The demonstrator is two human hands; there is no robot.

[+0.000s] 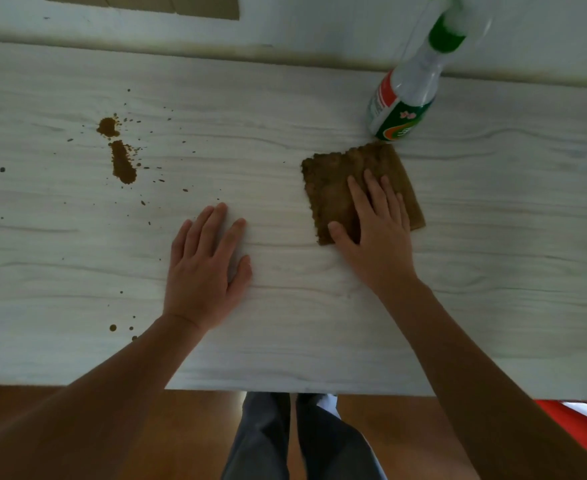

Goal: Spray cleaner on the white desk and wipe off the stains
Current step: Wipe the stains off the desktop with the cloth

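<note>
A person's right hand lies flat with fingers straight on a brown cloth on the white table, while the left hand rests open, palm down, on bare wood beside it. Brown stains spatter the table's left side, and a spray bottle stands just behind the cloth

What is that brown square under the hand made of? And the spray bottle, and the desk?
The brown cloth looks like soft, nubby fabric, matte, with a wavy edge. The spray bottle seems clear plastic, see-through at the neck, with a glossy label. The desk shows grey grain lines: pale wood or wood-print laminate, I cannot tell which.
</note>
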